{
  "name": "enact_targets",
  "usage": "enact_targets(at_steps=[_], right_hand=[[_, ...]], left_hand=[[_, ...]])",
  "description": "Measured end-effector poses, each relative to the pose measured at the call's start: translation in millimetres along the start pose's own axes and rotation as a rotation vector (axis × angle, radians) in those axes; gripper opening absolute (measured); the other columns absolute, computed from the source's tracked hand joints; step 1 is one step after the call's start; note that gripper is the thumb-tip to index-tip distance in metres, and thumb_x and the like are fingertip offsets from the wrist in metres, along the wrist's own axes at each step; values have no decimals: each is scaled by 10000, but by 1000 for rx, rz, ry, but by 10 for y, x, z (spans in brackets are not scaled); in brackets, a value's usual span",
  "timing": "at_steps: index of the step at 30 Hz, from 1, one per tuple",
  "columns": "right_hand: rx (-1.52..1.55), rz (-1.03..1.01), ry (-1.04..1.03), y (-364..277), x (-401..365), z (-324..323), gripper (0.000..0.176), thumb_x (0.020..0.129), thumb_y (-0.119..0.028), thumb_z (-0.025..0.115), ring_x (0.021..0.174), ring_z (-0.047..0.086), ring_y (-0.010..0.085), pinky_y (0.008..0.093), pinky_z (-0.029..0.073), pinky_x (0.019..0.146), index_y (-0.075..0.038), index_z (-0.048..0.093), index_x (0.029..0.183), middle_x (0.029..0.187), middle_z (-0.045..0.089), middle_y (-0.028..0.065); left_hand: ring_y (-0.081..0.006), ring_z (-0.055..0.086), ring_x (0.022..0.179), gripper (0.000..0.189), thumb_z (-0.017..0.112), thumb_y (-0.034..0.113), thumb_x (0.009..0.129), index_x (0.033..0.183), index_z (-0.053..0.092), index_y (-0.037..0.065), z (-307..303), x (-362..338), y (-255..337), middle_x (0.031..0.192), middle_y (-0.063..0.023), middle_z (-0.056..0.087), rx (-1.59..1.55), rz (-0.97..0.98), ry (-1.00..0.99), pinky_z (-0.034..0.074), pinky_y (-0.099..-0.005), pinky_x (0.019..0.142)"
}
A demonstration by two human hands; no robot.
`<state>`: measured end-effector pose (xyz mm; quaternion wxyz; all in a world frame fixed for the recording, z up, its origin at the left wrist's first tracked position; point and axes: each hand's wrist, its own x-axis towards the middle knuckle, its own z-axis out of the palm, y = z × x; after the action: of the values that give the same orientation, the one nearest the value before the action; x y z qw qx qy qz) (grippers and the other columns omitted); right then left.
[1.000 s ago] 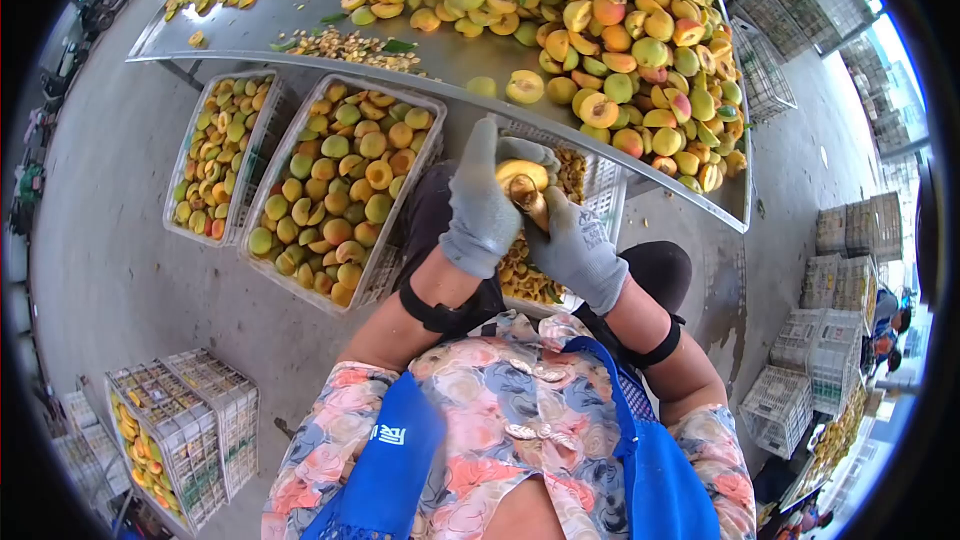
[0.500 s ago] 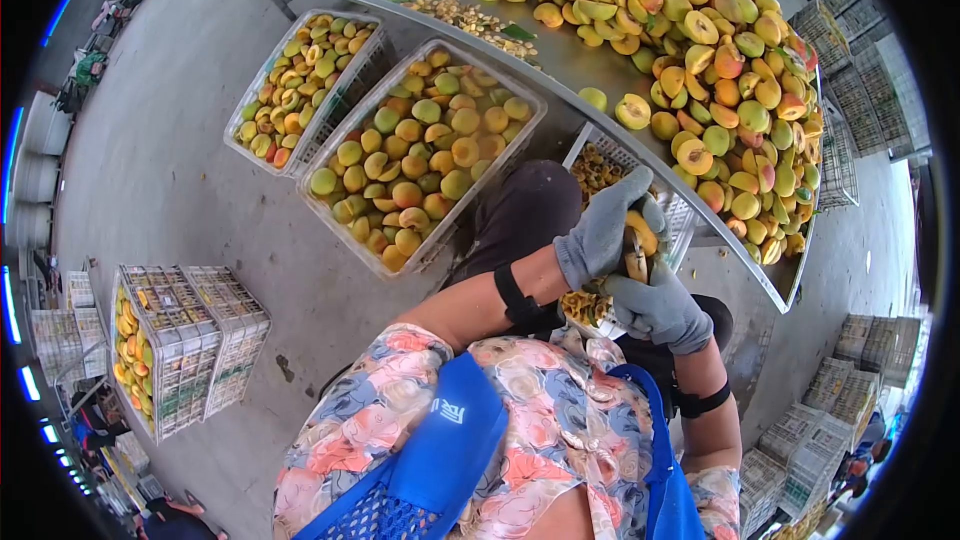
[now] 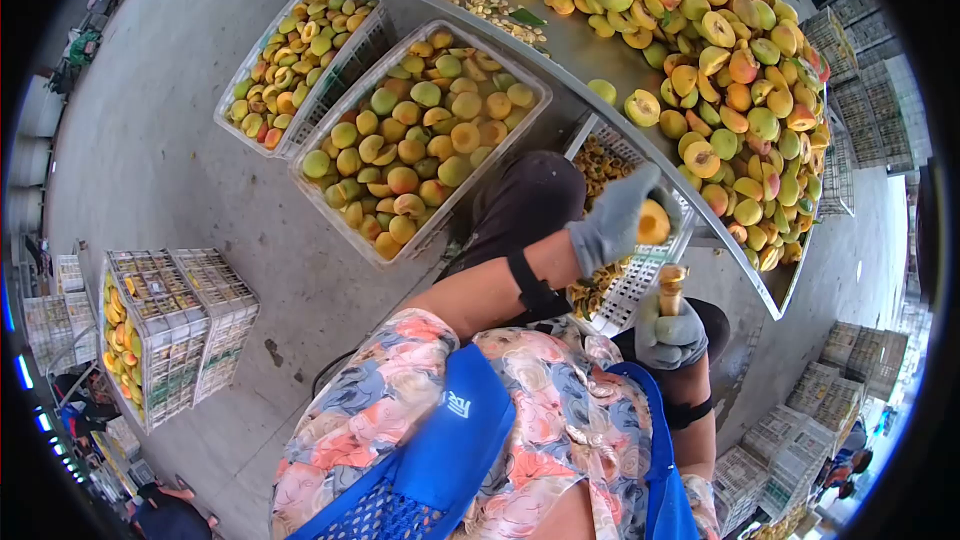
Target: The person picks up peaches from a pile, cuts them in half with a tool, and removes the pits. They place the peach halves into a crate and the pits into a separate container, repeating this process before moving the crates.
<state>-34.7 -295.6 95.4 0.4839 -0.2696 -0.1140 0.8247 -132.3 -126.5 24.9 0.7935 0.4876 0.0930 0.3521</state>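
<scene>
Where the cut fruit is: the yellow-orange piece (image 3: 654, 224) sits at the fingertips of the left hand (image 3: 612, 225), above the scrap crate and well apart from the tool.
Left grip: holding the cut fruit; the grey glove is blurred, so the exact finger placing cannot be told.
Right grip: the right hand (image 3: 672, 337), also gloved in grey, is curled round a brown-handled tool (image 3: 671, 288) that points up toward the counter.
Scrap crate: a white slatted crate (image 3: 634, 292) below the hands, partly under the counter edge, with brownish fruit scraps (image 3: 606, 162) inside.
Counter: bare metal (image 3: 590, 52) in the middle, a large heap of halved fruit (image 3: 745, 90) on the right, small pale pits (image 3: 475, 0) near the front edge.
Fruit crates: a larger crate (image 3: 474, 176) and a smaller crate (image 3: 346, 70) stand side by side left of the knee (image 3: 540, 190), both filled with fruit.
</scene>
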Motion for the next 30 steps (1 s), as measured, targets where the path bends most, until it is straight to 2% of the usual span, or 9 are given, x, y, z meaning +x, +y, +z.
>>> enact_targets(at_steps=[3,5,12,15,19,21,23,27,30], right_hand=[[-276,118,549,-110,75,-192,198,889,-154,660,333,382,88,252,298,304,12,568,833,562,513,38],[-1035,267,845,47,276,-310,196,921,-228,640,432,464,89,249,386,397,-48,576,882,611,541,13],[-835,-1,1037,306,407,-651,190,931,-230,622,533,534,92,260,435,467,-44,584,909,704,594,36],[-2144,-62,719,552,226,-1536,217,931,-236,618,563,565,121,297,457,494,-21,584,931,702,598,45],[-1061,-4,1042,338,622,-773,251,923,-238,622,591,579,145,344,470,539,11,597,937,706,618,81],[-1241,-6,1006,243,721,-645,229,939,-225,616,570,548,121,330,447,514,3,603,920,656,588,64],[-1293,-37,983,239,879,-647,224,943,-218,614,553,538,116,331,438,502,5,603,917,633,570,58],[-1106,-23,966,237,1004,-559,189,944,-200,625,497,497,105,301,403,448,-17,586,965,644,547,21],[-1114,-3,989,206,1068,-567,166,951,-189,621,498,498,100,285,400,442,-33,580,990,649,542,11]], left_hand=[[-170,683,852,129,605,21,907,1027,557,26,-319,38,368,936,-99,693,218,147,138,569,-296,773],[-180,693,878,228,661,-60,845,1038,568,18,-519,35,685,951,-106,705,360,246,227,572,-299,796],[-186,702,930,362,827,46,746,1068,666,3,-1968,-640,1574,1034,-111,731,1366,341,635,561,-293,837],[-181,689,947,423,830,46,749,1128,657,-25,-2520,-1153,1618,1069,-115,717,1400,313,814,554,-286,861],[-190,677,984,390,747,8,818,1183,625,-53,-2793,-1708,1598,1101,-125,694,1215,85,786,556,-309,884],[-214,665,1032,350,671,7,880,1218,606,-55,-2854,-1823,1529,1139,-142,676,1137,-11,794,559,-347,903],[-259,635,1105,327,591,48,935,1248,593,-45,-2866,-1879,1448,1195,-163,648,89,64,925,544,-407,939],[-369,552,1235,408,522,191,984,1316,554,-43,-2804,-1941,1397,1270,-202,611,-644,84,861,479,-503,1027],[-374,557,1228,434,538,206,977,1328,545,-50,-2906,-1953,1380,1272,-206,612,-662,108,745,484,-489,1022]])
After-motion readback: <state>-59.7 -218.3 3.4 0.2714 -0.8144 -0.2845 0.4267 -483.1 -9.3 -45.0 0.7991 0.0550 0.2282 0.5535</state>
